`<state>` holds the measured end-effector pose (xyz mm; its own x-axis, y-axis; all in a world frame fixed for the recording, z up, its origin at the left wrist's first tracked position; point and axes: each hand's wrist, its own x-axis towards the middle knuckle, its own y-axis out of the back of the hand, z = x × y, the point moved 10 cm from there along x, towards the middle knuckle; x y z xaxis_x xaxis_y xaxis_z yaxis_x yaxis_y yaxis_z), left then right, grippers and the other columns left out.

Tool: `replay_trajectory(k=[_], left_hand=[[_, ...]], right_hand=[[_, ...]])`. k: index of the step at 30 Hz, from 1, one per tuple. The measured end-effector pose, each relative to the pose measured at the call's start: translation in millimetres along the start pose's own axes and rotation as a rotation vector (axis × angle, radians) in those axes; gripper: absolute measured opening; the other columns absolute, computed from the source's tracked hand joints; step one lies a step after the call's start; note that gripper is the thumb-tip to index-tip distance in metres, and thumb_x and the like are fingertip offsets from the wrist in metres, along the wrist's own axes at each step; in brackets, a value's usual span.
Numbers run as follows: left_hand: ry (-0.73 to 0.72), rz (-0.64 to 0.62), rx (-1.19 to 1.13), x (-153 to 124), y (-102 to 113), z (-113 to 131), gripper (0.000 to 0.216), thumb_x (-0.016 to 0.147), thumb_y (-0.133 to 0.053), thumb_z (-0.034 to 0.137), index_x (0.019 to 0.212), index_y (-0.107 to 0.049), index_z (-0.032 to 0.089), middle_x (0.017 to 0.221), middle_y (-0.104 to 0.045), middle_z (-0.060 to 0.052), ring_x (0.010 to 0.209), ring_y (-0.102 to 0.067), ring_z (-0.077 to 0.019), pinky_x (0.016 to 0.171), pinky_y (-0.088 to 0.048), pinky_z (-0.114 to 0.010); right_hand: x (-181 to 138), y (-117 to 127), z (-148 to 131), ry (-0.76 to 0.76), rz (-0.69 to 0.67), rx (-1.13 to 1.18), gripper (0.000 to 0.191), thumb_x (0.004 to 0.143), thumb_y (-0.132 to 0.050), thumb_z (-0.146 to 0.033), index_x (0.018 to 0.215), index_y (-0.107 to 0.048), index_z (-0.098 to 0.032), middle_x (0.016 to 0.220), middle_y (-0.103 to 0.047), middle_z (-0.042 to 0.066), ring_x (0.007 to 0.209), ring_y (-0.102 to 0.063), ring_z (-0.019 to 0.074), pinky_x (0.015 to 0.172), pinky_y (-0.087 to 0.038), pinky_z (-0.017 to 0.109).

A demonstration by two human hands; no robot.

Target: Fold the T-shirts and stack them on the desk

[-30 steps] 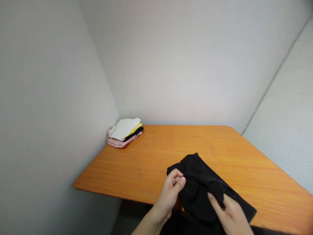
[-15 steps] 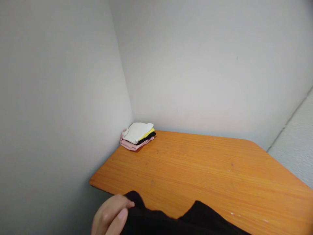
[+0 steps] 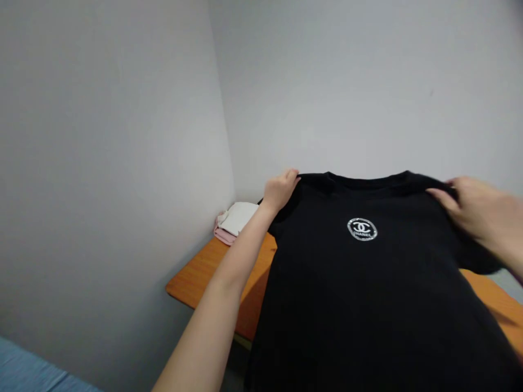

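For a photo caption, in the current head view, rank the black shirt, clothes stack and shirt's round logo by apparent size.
1. Black shirt, by far
2. Clothes stack, partly hidden
3. Round logo

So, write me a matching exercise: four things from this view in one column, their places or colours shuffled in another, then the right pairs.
1. Left hand
2. Right hand
3. Emblem
4. Table

A. Orange-brown, partly hidden behind the black T-shirt
B. Gripping the shirt's shoulder farther from the folded clothes
C. Whitish, on the shirt's chest
D. Gripping the shirt's shoulder nearer the folded clothes

Right pairs: 1-D, 2-B, 3-C, 4-A
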<state>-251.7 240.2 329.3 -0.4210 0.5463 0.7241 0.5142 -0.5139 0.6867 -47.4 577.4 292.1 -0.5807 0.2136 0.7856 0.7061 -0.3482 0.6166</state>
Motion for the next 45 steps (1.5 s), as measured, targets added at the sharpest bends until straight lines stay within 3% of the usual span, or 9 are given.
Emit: replay_trajectory(k=[3,7,10,13,24,30,34,38,45], left_hand=[[0.004,-0.21,-0.032,-28,-71,20,0.037,0.099,-0.043,0.031,0.132,-0.05,0.014,0.145,-0.045,-0.014,0.135,-0.04,-0.0242,0.109,-0.034,-0.036],[-0.004,-0.455,-0.1,-109,-158,50,0.042,0.1,-0.038,0.041,0.132,-0.054,0.02,0.151,-0.041,-0.008,0.141,-0.032,-0.0226,0.116,-0.025,-0.039],[0.021,-0.625,-0.126,-154,-215,53,0.056,0.098,-0.03,0.054,0.141,-0.046,0.023,0.153,-0.036,-0.009,0.144,-0.027,-0.0277,0.116,-0.023,-0.049],[0.072,-0.708,-0.117,-170,-250,44,0.065,0.096,-0.021,0.062,0.147,-0.037,0.026,0.156,-0.028,-0.01,0.145,-0.022,-0.0319,0.113,-0.021,-0.059],[0.1,-0.767,-0.068,-171,-266,36,0.064,0.095,-0.022,0.06,0.15,-0.032,0.028,0.159,-0.022,-0.007,0.147,-0.015,-0.0304,0.115,-0.012,-0.059],[0.031,-0.716,-0.064,-111,-272,90,0.057,0.096,-0.028,0.045,0.146,-0.041,0.021,0.16,-0.019,-0.005,0.149,0.002,-0.0224,0.118,0.011,-0.047],[0.114,-0.71,-0.073,-98,-290,123,0.062,0.096,-0.021,0.044,0.151,-0.028,0.016,0.16,-0.015,-0.008,0.149,-0.002,-0.0232,0.119,0.002,-0.047],[0.28,-0.742,-0.047,-121,-307,108,0.074,0.094,-0.018,0.053,0.151,-0.025,0.006,0.158,-0.016,-0.019,0.147,-0.01,-0.034,0.116,-0.01,-0.058],[0.327,-0.743,-0.054,-131,-321,94,0.076,0.092,-0.015,0.059,0.152,-0.022,0.013,0.16,-0.013,-0.013,0.148,-0.005,-0.031,0.116,-0.009,-0.056]], right_hand=[[-15,-52,-42,0.094,-0.087,-0.034,0.068,0.098,-0.048,-0.05,0.136,-0.042,0.006,0.117,-0.051,0.034,0.116,-0.048,0.0343,0.088,-0.038,0.043],[-107,-149,-88,0.181,-0.468,0.063,0.05,0.098,-0.046,-0.047,0.131,-0.054,-0.01,0.13,-0.053,0.02,0.118,-0.05,0.0304,0.097,-0.039,0.041],[-170,-203,-86,0.09,-0.667,0.052,0.066,0.095,-0.04,-0.058,0.143,-0.046,-0.014,0.149,-0.036,0.016,0.138,-0.03,0.0339,0.107,-0.032,0.046],[-197,-228,-70,-0.024,-0.716,0.012,0.075,0.093,-0.032,-0.067,0.149,-0.036,-0.018,0.156,-0.024,0.011,0.142,-0.017,0.0353,0.112,-0.02,0.054],[-201,-230,-63,-0.055,-0.718,0.026,0.08,0.092,-0.023,-0.072,0.152,-0.029,-0.02,0.158,-0.016,0.009,0.145,-0.007,0.0334,0.115,-0.006,0.056],[-151,-231,-101,-0.09,-0.794,0.121,0.08,0.098,-0.014,-0.062,0.152,-0.024,-0.005,0.158,-0.012,0.013,0.146,-0.002,0.0275,0.117,-0.004,0.048],[-129,-244,-138,-0.081,-0.765,0.179,0.073,0.1,-0.011,-0.052,0.152,-0.021,-0.002,0.158,-0.009,0.013,0.146,-0.002,0.0252,0.118,-0.004,0.043],[-143,-261,-146,-0.086,-0.786,0.204,0.075,0.099,-0.018,-0.056,0.152,-0.025,-0.003,0.157,-0.015,0.015,0.145,-0.009,0.0278,0.117,-0.007,0.044],[-147,-273,-143,-0.109,-0.787,0.231,0.077,0.098,-0.019,-0.059,0.153,-0.023,-0.006,0.157,-0.013,0.013,0.145,-0.008,0.0271,0.117,-0.005,0.045]])
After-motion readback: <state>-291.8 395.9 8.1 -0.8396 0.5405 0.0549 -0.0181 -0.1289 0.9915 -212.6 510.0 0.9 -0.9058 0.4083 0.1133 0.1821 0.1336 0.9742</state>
